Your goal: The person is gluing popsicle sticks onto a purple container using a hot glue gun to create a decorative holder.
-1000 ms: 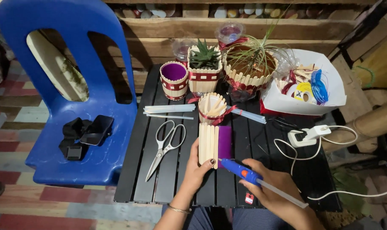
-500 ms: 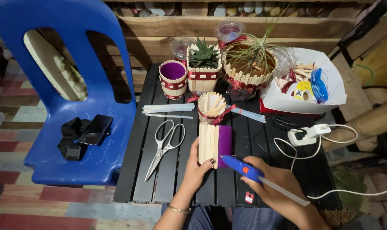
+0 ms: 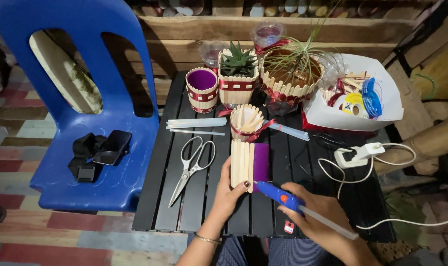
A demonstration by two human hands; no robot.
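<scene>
Blue plastic chair (image 3: pixel 61 123) at far left, a dark phone (image 3: pixel 111 147) and black strap on its seat. On the black slatted table (image 3: pixel 160 197): scissors (image 3: pixel 192 167) lying open, loose glue sticks (image 3: pixel 197 123) above them, 3 stick-clad pots behind.

Left hand (image 3: pixel 229 194) closed around the lower edge of the purple can (image 3: pixel 251 162), which lies on its side at table centre, partly covered with a row of wooden craft sticks. Right hand (image 3: pixel 322 216) wrapped around the blue glue gun (image 3: pixel 278 193), nozzle just beside the can's lower end.

Risk, as judged: left fingertips sit close to the nozzle, so hot glue could reach them. White power cord (image 3: pixel 362 157) trails near the right wrist; a snag could jerk the gun.
</scene>
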